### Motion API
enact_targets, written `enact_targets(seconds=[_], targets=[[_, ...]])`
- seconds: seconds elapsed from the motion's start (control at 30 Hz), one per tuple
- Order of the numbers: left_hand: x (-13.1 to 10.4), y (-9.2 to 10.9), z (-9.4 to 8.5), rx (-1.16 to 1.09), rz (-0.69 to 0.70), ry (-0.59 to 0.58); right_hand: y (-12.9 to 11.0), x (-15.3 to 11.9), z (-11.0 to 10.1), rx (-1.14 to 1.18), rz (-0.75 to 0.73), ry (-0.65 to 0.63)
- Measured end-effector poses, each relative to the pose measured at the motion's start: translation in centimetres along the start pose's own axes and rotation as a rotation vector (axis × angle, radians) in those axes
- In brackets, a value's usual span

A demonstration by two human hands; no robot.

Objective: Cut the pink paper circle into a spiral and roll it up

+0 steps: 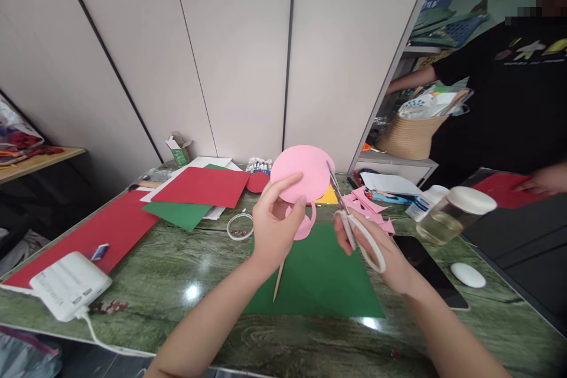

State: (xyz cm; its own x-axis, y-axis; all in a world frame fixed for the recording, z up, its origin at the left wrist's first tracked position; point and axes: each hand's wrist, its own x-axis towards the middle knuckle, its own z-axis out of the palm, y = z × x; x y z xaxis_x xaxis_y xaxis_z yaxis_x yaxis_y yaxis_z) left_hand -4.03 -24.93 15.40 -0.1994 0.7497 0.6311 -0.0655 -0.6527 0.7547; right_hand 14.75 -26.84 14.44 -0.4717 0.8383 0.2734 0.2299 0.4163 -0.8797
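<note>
The left hand (277,221) pinched the pink disc (305,164) above the table (208,289). The right hand (390,260) held the scissors (344,205) by their handles, blades at the disc's right edge, near pink scraps (361,202).

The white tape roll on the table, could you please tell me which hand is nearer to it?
Left. The left hand is just right of the white tape roll, holding the pink paper disc; the right hand is farther to the right, holding the scissors.

No text legible, small print (534,62) on black shirt (509,91), perhaps lettering, too blurred
</note>
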Motion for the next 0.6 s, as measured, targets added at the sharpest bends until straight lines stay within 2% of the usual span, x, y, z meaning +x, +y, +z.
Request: enact_targets(seconds=[0.33,0.6], targets=[[0.19,0.54,0.00,-0.011,-0.031,0.020,0.27,-0.10,0.07,0.014,0.020,0.005],[0.25,0.23,0.03,-0.014,-0.031,0.046,0.04,-0.06,0.07,-0.029,0.043,0.006]])
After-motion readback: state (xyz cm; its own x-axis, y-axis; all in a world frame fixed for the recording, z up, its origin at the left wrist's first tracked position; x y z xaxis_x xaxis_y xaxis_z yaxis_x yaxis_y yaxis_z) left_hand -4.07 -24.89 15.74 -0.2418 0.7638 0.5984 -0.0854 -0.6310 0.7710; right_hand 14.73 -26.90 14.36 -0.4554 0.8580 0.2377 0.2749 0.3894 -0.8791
